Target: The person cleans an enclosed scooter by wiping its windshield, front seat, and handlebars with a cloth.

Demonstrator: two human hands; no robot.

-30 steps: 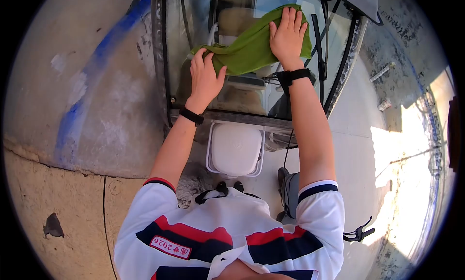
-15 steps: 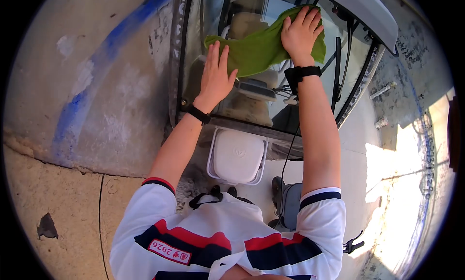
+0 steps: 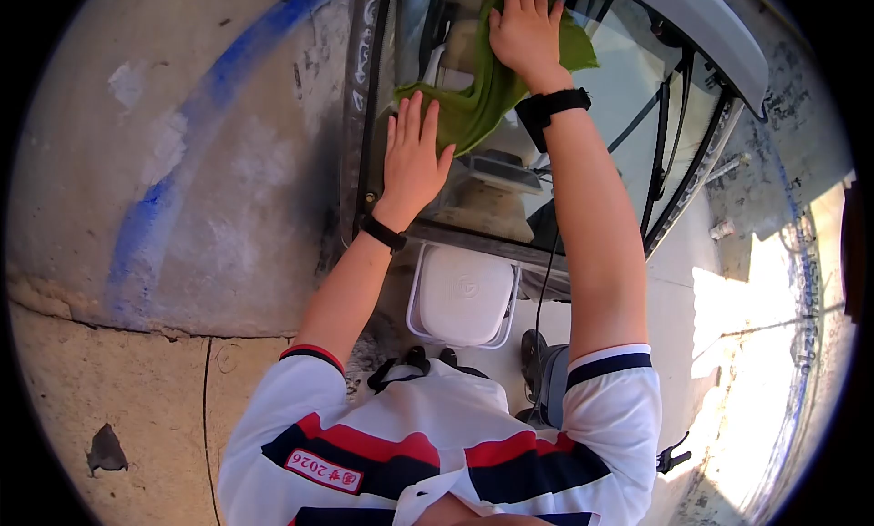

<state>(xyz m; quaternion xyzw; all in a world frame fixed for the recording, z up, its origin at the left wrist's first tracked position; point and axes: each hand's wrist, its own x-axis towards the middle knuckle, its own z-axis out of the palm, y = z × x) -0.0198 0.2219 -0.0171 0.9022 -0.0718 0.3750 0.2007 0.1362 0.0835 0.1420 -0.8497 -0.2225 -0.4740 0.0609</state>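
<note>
- While the right hand (image 3: 531,33) lies open on the green cloth (image 3: 473,112), its palm presses the fabric flat and its fingers reach up to the top edge of the view; it is not clenched.
- The left hand (image 3: 416,162) is open too, its extended fingertips resting on the cloth's lower left edge; whether they pinch any fabric I cannot tell.
- The cloth lies on the windscreen (image 3: 630,68), bunched into folds between the hands, with a loose corner to the right of the right hand.
- The left edge could slip free, since only fingertips seem to cover it and a pull from the right hand would drag it away.
- The folds could thicken into a roll if the hands draw closer, leaving bare skin on the glass.
- The bulky black wrist strap (image 3: 555,106) on the right arm might scrape the glass if that wrist drops.
- The black cable (image 3: 543,289) hanging beside the right forearm could snag should the arm swing inward.
- Compared with half a second ago, the right hand has gone farther up and to the left, nearer the left hand.
- The cloth, spread wider then, is now more creased, and its right end sits farther from the wiper (image 3: 657,162).
- The left hand's fingertips have stayed at the cloth's left end.
</note>
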